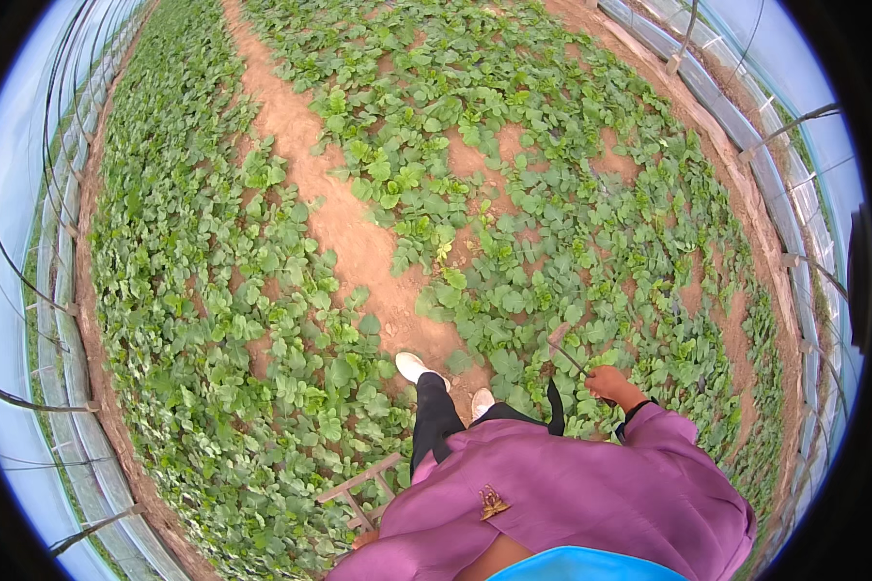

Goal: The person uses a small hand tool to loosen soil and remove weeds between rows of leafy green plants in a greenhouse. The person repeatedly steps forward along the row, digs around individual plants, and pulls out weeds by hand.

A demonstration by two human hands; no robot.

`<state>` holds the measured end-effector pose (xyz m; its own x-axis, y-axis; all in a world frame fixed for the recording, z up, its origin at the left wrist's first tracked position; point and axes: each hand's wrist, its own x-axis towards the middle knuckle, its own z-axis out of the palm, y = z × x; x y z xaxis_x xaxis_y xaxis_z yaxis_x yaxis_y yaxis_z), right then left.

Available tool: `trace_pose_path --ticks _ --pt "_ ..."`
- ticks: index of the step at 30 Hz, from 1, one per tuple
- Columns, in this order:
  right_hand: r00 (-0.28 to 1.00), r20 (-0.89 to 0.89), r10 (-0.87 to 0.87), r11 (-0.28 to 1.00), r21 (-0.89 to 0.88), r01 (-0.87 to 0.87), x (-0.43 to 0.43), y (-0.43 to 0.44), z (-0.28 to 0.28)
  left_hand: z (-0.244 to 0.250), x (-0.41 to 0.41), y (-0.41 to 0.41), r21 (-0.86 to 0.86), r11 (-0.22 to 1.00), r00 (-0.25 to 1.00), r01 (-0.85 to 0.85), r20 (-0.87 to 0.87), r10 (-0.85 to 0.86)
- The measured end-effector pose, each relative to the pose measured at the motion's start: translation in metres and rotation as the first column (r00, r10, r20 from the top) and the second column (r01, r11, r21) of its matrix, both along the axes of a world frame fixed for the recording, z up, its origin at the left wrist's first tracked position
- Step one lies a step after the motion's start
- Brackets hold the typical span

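Observation:
My right hand point(605, 383) is closed around the handle of a small hand hoe point(568, 350). The hoe's flat blade points up and left, above the leaves of low green plants point(545, 290). At the lower left, a little of my left hand point(365, 539) shows past the purple sleeve. It is at the end of a small wooden frame, apparently a stool point(356, 488), and appears to grip it. The fingers are mostly hidden. My white shoes point(413, 367) are on a bare soil path point(360, 243).
Broad beds of leafy plants point(211, 312) lie on both sides of the path, their leaves reaching over its edges. Curved plastic greenhouse walls point(792, 218) with metal hoops point(25, 405) bound the beds left and right. Patches of brown soil point(472, 156) show between plants.

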<state>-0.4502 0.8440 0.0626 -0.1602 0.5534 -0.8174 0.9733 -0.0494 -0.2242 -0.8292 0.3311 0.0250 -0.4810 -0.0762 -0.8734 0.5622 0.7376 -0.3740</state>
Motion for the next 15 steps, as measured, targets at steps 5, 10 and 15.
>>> trace_pose_path --ticks 5,10,15 --pt "0.998 -0.021 0.053 0.997 0.060 -0.052 -0.075 0.031 0.012 0.002 -0.045 0.010 -0.005 1.000 1.000 0.015 0.021 -0.015" --pt "0.999 -0.031 0.007 0.996 0.092 -0.004 -0.127 0.049 0.020 0.001 -0.090 0.028 0.000 0.999 0.998 0.039 0.040 -0.039" --pt "0.999 -0.043 -0.017 0.994 0.105 0.021 -0.159 0.057 0.025 -0.004 -0.129 0.041 -0.012 0.998 0.996 0.069 0.052 -0.068"
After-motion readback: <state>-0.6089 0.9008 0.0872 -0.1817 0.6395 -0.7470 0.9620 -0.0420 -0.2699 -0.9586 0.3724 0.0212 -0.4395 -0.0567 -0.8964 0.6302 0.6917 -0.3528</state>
